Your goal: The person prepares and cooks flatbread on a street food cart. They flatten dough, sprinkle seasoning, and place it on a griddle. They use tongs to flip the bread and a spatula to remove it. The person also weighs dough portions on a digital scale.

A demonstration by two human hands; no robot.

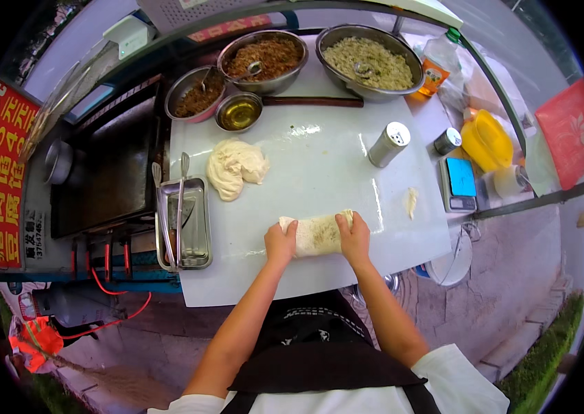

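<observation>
A flat, rolled-out piece of dough (317,235) with dark seasoning specks lies across the near part of the white work board (292,282). My left hand (281,240) grips its left end, thumb on top, and my right hand (355,235) grips its right end the same way. Farther off to the left rests a larger lump of soft dough (235,168). A small scrap of dough (412,203) lies to the right. A shaker with a perforated white lid (389,145) stands beyond my right hand.
Steel bowls of reddish filling (266,54) and pale green filling (369,62) stand at the back, near a bowl of oil (239,113) and a wooden stick (312,102). Left are a steel tray with tongs (196,222) and a griddle (110,171); right, a digital scale (458,183).
</observation>
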